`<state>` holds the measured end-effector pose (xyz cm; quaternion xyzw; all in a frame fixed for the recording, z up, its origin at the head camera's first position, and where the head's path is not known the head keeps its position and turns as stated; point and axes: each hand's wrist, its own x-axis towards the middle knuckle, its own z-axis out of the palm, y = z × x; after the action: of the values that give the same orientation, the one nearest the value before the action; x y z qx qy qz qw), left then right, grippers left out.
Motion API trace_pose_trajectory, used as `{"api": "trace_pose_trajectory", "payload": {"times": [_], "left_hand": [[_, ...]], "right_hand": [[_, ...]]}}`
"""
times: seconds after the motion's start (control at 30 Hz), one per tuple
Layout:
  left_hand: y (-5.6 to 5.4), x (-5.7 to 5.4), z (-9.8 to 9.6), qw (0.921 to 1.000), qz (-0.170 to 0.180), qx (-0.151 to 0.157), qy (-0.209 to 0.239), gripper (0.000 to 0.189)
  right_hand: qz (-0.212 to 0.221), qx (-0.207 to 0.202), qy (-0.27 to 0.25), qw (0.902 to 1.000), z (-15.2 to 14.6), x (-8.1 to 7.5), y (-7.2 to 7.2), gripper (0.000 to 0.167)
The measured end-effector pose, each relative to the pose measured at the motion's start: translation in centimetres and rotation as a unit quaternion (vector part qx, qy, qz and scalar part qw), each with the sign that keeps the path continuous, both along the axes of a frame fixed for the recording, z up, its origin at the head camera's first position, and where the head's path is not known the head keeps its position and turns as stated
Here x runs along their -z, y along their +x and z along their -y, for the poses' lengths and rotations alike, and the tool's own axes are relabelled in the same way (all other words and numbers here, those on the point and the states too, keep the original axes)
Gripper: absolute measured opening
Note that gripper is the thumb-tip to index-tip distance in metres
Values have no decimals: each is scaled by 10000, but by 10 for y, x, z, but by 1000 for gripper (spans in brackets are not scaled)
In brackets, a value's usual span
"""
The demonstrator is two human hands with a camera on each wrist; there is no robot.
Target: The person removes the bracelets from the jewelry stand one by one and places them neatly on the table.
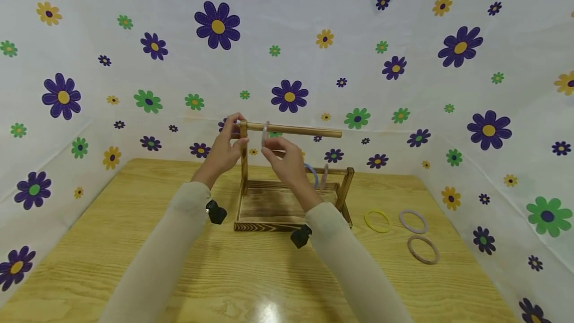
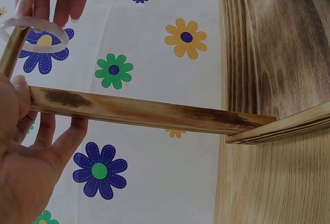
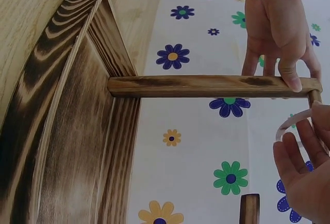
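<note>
My left hand grips the top of the upright post of a wooden rack, thumb on one side and fingers behind it. My right hand pinches a pale, whitish bangle. This bangle encircles the upper rod, close to the post. The left wrist view shows the pale bangle hanging around the rod below the right fingertips. Partly behind my right forearm, a blue bangle and a pinkish bangle hang on the rack's lower rod.
The rack's tray base stands on the wood-grain table. To its right lie a yellow bangle, a lavender bangle and a brown bangle. A flower-patterned white cloth surrounds the table's back and sides.
</note>
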<state>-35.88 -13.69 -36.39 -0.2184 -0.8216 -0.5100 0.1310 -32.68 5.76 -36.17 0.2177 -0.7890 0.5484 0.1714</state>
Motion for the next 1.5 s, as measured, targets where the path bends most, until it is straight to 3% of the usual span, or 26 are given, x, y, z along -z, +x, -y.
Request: {"api": "trace_pose_trajectory", "payload": {"times": [0.37,1.5], "left_hand": [[1,1,0,10000,-24,52,71,45],[-1,2,-1,9999,-114,64,-7,41]], "right_hand": [[-454,167,-179,9987,-6,0,-1,15],[-480,572,-185,9970,-48,-9,12,14]]}}
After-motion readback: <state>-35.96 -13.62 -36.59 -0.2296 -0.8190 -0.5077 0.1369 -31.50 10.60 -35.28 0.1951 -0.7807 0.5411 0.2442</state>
